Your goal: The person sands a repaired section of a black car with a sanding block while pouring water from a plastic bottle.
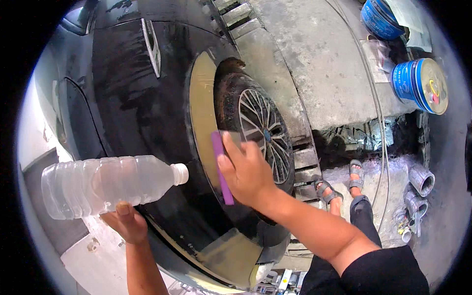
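My left hand (129, 225) grips a clear plastic bottle (115, 182) from below. The bottle lies on its side in the air, its white cap pointing right, over the black car (140, 113). Closed around a long purple sanding block (223, 179), my right hand (248, 174) holds it on the wheel arch, at the lower part of a tan filler patch (201, 103). Beside that hand is the spoked wheel (263, 130). A second tan patch (233, 255) covers the body near the lower edge of the view. The block's underside is hidden.
Two blue buckets (405, 83) stand at the far right. Grey cables (377, 98) run across the concrete floor, and a slotted channel (306, 158) passes beside the wheel. Metal cans (421, 179) lie right of my sandalled feet (356, 172). A chrome door handle (151, 48) juts from the car.
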### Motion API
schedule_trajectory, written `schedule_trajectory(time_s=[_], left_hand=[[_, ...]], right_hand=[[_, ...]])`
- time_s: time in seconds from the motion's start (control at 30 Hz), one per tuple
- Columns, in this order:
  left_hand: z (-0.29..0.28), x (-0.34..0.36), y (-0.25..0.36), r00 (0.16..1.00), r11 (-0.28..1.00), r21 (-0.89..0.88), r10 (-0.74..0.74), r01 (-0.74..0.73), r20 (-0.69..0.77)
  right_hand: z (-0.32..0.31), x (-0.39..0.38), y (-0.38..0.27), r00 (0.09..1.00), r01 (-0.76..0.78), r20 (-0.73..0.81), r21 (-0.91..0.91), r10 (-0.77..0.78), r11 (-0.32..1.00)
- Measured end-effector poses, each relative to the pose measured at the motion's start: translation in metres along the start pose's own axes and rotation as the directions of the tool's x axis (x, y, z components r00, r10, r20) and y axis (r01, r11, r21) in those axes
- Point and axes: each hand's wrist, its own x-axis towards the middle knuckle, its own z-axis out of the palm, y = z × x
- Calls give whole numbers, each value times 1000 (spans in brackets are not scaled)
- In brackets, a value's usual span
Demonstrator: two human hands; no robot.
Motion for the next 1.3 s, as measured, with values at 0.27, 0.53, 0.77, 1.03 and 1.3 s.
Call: schedule_trajectory(time_s=[0.27,0.53,0.77,1.03,1.3], left_hand=[[8,1,5,999,999,-34,-34,35,29],[3,5,1,999,1000,-17,2,-1,32],[0,1,-1,999,1000,-1,-2,2,32],[3,0,0,998,997,-32,-70,70,-7],[3,4,11,995,996,-18,-85,86,46]], right_hand=[[20,102,-6,996,-6,-92,-11,5,1000],[7,37,1,997,37,-65,-13,-38,999],[4,7,7,999,39,-9,-28,-39,999],[12,92,2,999,-27,-43,-42,26,999],[-17,-75,7,980,177,103,-44,-171,983]])
